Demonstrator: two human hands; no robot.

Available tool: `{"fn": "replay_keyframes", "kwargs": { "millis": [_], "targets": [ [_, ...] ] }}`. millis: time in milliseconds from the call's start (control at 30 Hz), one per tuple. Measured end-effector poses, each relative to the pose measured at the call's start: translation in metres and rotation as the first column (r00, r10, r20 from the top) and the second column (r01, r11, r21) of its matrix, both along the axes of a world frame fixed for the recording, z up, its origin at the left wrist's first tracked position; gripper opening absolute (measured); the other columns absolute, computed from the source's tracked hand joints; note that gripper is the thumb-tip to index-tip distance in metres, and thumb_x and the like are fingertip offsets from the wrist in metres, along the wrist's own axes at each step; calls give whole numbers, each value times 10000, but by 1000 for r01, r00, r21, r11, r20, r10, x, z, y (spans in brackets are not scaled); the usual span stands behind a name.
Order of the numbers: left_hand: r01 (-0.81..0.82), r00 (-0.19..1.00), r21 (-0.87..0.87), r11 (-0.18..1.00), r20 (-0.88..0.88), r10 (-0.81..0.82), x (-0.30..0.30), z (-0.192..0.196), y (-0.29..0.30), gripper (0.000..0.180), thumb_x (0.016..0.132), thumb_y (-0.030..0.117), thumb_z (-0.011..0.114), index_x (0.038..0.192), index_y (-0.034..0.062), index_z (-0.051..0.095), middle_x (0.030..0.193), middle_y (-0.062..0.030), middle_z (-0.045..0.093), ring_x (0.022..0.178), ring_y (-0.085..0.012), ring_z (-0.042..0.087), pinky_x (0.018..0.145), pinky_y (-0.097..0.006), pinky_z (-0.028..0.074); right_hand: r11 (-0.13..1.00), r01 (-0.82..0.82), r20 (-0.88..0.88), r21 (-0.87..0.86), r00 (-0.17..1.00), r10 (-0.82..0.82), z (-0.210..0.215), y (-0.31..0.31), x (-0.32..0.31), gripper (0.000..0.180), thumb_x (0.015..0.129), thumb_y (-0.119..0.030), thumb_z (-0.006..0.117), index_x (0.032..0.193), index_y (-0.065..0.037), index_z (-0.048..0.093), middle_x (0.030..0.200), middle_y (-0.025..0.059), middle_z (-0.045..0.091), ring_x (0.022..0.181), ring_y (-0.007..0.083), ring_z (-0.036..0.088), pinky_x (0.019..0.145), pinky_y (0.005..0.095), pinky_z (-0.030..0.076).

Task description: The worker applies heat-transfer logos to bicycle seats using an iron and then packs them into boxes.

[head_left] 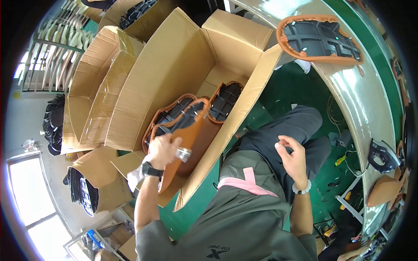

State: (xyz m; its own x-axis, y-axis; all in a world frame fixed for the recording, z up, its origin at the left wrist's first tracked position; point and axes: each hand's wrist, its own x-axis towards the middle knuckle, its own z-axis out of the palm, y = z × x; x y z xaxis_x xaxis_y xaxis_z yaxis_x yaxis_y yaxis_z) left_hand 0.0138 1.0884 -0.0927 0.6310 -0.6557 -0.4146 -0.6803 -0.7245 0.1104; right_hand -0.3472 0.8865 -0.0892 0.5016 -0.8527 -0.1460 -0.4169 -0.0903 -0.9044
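My left hand grips a tilted brown pad at the box. My right hand hangs loosely open.

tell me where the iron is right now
In the head view, the iron sits at the far right on the pale worktable, just above a brown piece in the picture.

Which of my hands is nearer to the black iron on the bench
Right. Your right hand is above your lap, left of the black iron; your left hand is farther left, gripping a brown-upholstered pad in the open cardboard box.
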Motion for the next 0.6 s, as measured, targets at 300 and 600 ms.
{"fn": "replay_keyframes", "kwargs": {
  "millis": [300, 600],
  "targets": [
    [268, 963, 225, 937, -49, -264, -55, -102, 37, 347, 892, 366, 625, 850, 39, 735, 805, -189, 717, 760, -350, 713, 712, -447, 555, 998, 3, -42, -55, 999, -6, 4, -9, 16, 283, 864, -93, 741, 1103, 42, 670, 872, 101, 683, 821, 173, 653, 749, 290, 507],
    [205, 967, 134, 970, -183, -179, -65, -155, 43, 404, 971, 386, 532, 900, 27, 704, 900, -263, 696, 869, -385, 691, 774, -479, 539, 998, -45, -58, -44, 997, 42, -11, 2, 17, 277, 859, -124, 747, 1080, 27, 675, 856, 116, 680, 787, 243, 653, 740, 329, 507]
  ]
}}
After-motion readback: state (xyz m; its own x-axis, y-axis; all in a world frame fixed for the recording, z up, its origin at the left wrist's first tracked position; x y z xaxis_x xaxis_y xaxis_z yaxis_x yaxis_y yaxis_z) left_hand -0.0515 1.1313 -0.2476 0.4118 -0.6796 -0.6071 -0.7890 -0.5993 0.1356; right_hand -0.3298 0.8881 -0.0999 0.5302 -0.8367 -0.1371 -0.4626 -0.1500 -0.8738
